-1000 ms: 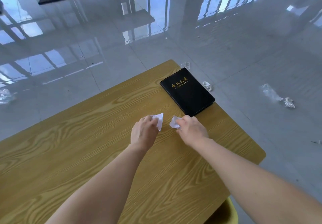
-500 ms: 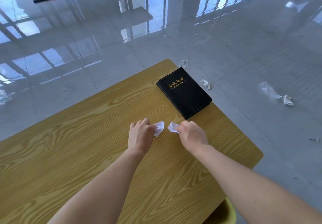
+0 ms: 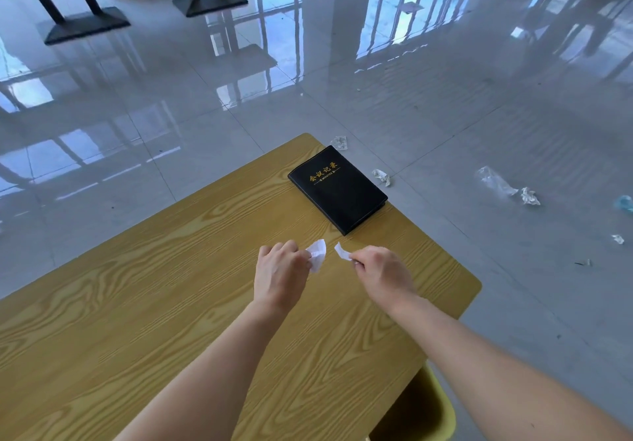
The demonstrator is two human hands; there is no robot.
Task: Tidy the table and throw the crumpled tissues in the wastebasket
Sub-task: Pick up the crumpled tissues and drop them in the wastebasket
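So your left hand [image 3: 279,274] has its fingers [image 3: 290,248] curled round one crumpled tissue [image 3: 318,255], and your right hand [image 3: 383,274] is pinching a second tissue scrap [image 3: 341,252]. The two pieces are close together but apart, over the wooden surface [image 3: 137,303]. The black notebook [image 3: 337,188] lies flat near the far corner, just beyond your hands. More crumpled bits [image 3: 382,177] sit on the glossy floor [image 3: 445,115] past the edge.
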